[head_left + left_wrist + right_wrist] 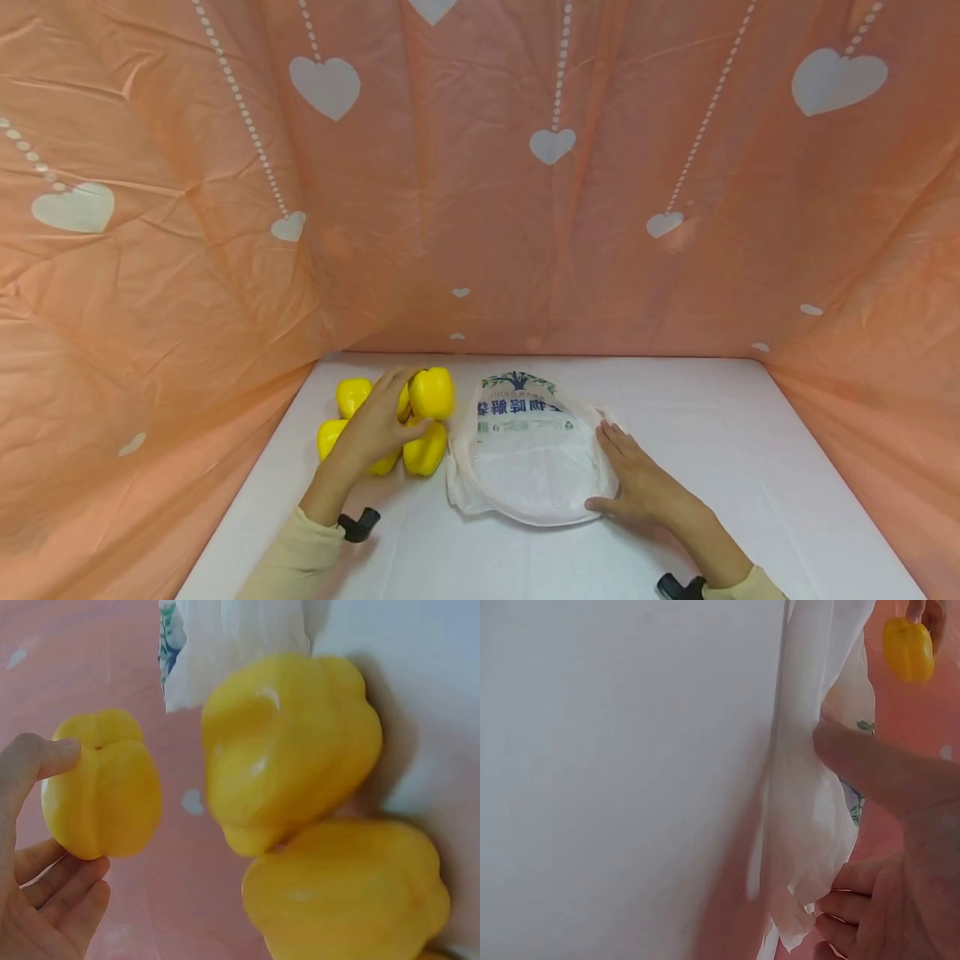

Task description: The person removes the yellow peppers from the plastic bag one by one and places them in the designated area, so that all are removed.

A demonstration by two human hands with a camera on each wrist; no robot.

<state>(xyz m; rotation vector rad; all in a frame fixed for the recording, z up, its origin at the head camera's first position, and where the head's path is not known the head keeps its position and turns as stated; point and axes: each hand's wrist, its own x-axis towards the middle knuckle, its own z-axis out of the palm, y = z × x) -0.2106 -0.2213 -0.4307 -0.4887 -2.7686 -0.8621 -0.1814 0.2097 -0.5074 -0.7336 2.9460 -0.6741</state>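
My left hand (pixel 378 421) holds a yellow bell pepper (pixel 101 784) between thumb and fingers, lifted above the table in the left wrist view. Several more yellow bell peppers (pixel 423 448) are grouped around and under that hand; two of them (pixel 292 750) fill the middle of the left wrist view. To their right, a white translucent plastic bag (pixel 540 500) lies with its mouth spread in a round ring, a printed tree and lettering showing inside. Against the right rim of the bag, my right hand (pixel 641 479) rests with its thumb and fingers spread along the edge.
A white table (pixel 675 392) carries everything. Orange-pink curtains (pixel 480 208) with white hearts hang behind it and at both sides. Black straps (pixel 360 525) are worn on both wrists.
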